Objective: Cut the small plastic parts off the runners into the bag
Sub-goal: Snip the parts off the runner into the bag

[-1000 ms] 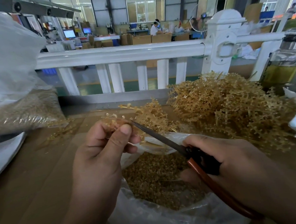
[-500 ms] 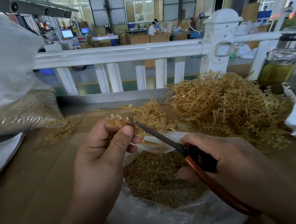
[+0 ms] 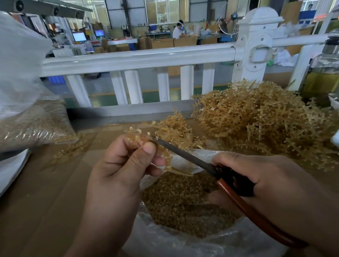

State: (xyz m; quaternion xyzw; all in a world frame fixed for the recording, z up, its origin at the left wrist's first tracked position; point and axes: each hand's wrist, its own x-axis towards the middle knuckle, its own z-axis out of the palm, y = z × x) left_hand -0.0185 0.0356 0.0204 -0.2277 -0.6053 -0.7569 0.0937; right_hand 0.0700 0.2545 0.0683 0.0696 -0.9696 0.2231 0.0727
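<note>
Runner (image 3: 137, 138) pinched in left grip (image 3: 119, 170), thumb pressed over it, mostly hidden behind curled fingers. Right grip (image 3: 265, 182) wrapped round scissors (image 3: 186, 156), lower fingers tucked out of sight under the handles; blades edge-on, gap impossible to judge, tip at the runner. Directly below, open bag (image 3: 171, 246) of cut parts (image 3: 178, 202), near side cropped. Beyond on surface (image 3: 41, 213), runner pile (image 3: 262, 123), far right edge cut off.

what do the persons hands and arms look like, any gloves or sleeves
Both are bare: the left hand and right hand wear no gloves, and no rings, watch or bands show. No sleeve shows on either arm up to the frame edge. The left thumbnail is short and unpainted.
</note>
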